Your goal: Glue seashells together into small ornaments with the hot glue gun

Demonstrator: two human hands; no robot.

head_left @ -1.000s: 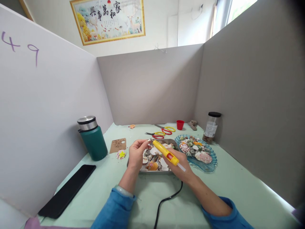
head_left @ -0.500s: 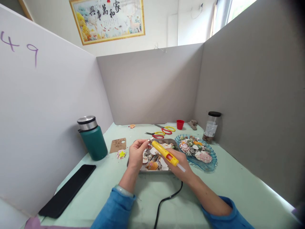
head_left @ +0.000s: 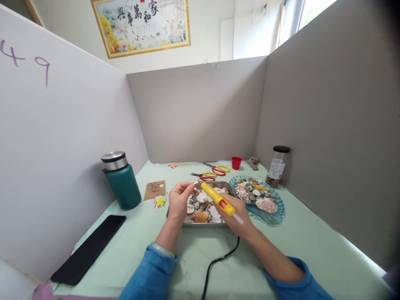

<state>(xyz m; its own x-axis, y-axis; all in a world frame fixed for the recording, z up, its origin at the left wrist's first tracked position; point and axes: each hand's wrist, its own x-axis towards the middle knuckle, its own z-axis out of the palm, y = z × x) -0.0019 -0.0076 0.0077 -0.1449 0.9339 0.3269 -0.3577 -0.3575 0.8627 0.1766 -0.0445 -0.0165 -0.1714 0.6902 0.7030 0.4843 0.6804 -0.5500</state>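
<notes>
My right hand (head_left: 236,210) is wrapped round a yellow hot glue gun (head_left: 215,196), its nozzle pointing up and left. A clear glue stick (head_left: 238,218) pokes out of the gun's back end. Opposite it, my left hand (head_left: 179,202) is closed in a pinch on a small whitish piece (head_left: 196,183), too small to name, close by the nozzle. Beneath both hands lies a metal tray (head_left: 203,225) of seashells (head_left: 202,197), partly covered by my hands and the gun. A black cord (head_left: 215,261) trails over the table toward me.
Right of the tray sits a blue glass dish (head_left: 276,214) of shells, with a lidded jar (head_left: 277,166) behind. Two pairs of scissors (head_left: 208,175) and a red cup (head_left: 236,163) stand farther back. Leftward are a brown card (head_left: 153,191), a flower-like piece (head_left: 159,202), a green bottle (head_left: 125,187) and a black slab (head_left: 89,250).
The glue gun's nozzle has shifted slightly right, away from my left fingertips. My left hand has barely moved and keeps its pinch.
</notes>
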